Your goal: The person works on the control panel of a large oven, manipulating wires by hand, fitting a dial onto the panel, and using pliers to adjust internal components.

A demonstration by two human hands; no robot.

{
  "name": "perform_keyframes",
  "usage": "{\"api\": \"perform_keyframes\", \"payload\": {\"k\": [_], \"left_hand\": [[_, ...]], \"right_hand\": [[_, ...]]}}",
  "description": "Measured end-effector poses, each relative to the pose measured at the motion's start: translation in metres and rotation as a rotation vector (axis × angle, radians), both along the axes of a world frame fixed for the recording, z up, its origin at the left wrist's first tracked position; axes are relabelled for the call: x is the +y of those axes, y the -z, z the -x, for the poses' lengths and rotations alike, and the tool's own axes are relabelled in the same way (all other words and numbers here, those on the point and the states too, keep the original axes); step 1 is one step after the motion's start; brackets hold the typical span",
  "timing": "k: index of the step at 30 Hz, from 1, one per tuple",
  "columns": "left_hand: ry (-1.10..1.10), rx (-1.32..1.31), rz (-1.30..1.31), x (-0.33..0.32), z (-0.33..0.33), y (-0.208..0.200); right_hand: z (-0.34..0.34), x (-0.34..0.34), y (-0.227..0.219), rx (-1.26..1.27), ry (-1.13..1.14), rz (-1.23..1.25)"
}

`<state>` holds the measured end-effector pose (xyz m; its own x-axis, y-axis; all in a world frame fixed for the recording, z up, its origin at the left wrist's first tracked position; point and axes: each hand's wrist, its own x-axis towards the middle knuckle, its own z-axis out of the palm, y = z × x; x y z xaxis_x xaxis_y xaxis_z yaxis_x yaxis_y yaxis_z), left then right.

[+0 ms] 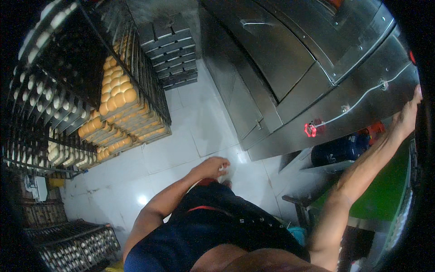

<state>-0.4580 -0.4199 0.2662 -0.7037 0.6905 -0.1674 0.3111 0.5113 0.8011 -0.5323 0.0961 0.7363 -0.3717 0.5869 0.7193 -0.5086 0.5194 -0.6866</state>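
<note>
My left hand [212, 167] hangs low in front of my body, above the tiled floor. Its fingers are curled in, and a small pale patch shows between them; I cannot make out what it is. My right arm reaches far out to the right, with the right hand [408, 111] at the picture's dark rim. One finger points up along the side of the steel oven [290, 109], below a small red part [412, 57]. The dark rim partly hides this hand, and nothing shows in it. Whether it touches the oven cannot be told.
Racks on the left hold trays of golden bread rolls [118, 93] and pale dough pieces [68, 156]. Another dough rack [74, 245] stands at lower left. A red valve knob [310, 130] sits on the oven. Nearby are a dark blue cylinder [340, 148] and a green surface [380, 192].
</note>
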Motion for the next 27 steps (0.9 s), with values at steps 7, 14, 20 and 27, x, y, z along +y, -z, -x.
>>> {"api": "perform_keyframes", "payload": {"k": [7, 14, 20, 27], "left_hand": [[-0.521, -0.001, -0.541, 0.009, 0.251, -0.094], [-0.679, -0.580, -1.144, 0.032, 0.482, -0.215], [-0.518, -0.716, -1.448, 0.054, 0.593, -0.219], [-0.331, -0.799, -1.528, 0.019, 0.553, -0.191]], "right_hand": [[-0.045, 0.075, 0.021, -0.026, 0.247, -0.050], [-0.120, -0.080, 0.164, -0.209, 0.698, 0.040], [-0.181, -0.125, 0.398, -0.788, 0.604, 0.258], [-0.115, -0.291, 0.485, -1.191, 0.300, 0.236]]}}
